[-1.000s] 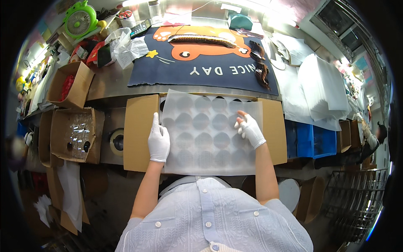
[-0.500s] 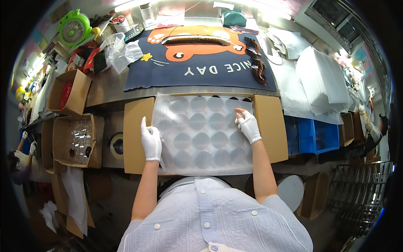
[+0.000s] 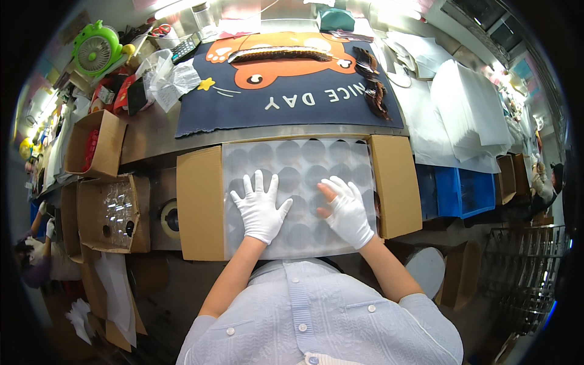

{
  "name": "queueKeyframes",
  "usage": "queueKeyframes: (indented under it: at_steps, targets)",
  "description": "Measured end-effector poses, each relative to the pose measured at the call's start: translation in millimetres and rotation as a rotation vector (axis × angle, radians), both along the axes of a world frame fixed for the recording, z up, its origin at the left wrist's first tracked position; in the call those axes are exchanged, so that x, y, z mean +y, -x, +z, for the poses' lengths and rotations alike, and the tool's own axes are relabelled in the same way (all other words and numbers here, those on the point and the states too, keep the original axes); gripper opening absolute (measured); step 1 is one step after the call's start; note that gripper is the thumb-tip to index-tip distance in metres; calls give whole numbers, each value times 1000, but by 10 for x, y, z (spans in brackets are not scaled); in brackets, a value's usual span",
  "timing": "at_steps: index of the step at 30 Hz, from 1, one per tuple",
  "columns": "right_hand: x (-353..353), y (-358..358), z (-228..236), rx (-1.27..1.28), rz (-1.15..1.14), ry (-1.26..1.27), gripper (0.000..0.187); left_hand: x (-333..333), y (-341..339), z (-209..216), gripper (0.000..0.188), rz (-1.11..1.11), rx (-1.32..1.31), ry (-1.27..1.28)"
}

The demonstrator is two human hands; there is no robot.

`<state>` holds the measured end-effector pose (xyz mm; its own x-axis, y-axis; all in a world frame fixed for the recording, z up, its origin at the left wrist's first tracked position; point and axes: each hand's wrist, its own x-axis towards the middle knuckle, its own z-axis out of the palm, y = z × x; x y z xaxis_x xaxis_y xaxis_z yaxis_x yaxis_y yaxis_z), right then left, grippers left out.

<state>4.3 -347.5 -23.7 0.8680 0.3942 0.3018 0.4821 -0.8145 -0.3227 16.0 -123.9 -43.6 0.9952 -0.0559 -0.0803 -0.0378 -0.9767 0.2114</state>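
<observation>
My left hand is open, palm down with the fingers spread, pressed flat on a translucent white sheet over the left part of the carton. My right hand is over the right part of the carton, loosely open with the fingers half bent; thumb and forefinger poke bare out of the white glove. I cannot tell whether its fingertips touch the sheet or sit just above it. The sheet covers the carton's opening, between the two cardboard flaps folded outward at its left and right sides, and rows of round grey shapes show through it.

Beyond the carton, on the metal worktop, lies a navy mat with an orange animal on it. A long, dark brown, glossy strip rests across the mat, well beyond the carton, and wavy brown pieces lie toward the carton's far right.

To the left of the carton stand a cardboard box with red contents and, nearer, a box with clear wrapping; a round roll sits just beside the carton's left flap. A green fan stands far beyond, on the left. To the right of the carton are a blue bin and, farther back, a pile of white sheets.
</observation>
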Motion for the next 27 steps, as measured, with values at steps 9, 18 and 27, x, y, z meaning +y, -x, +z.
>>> queueKeyframes:
  at_steps: [9,18,27]
  targets:
    - [-501,-161,-360,211,-167,209,72,566,245,95,68,-201,-140,79]
    - [-766,-151,-514,37,-283,-283,41,618,319,-168,64,-157,-23,180]
    - [-350,-2515,75,77,-144,-373,48,547,-1641,212,72,-213,-305,334]
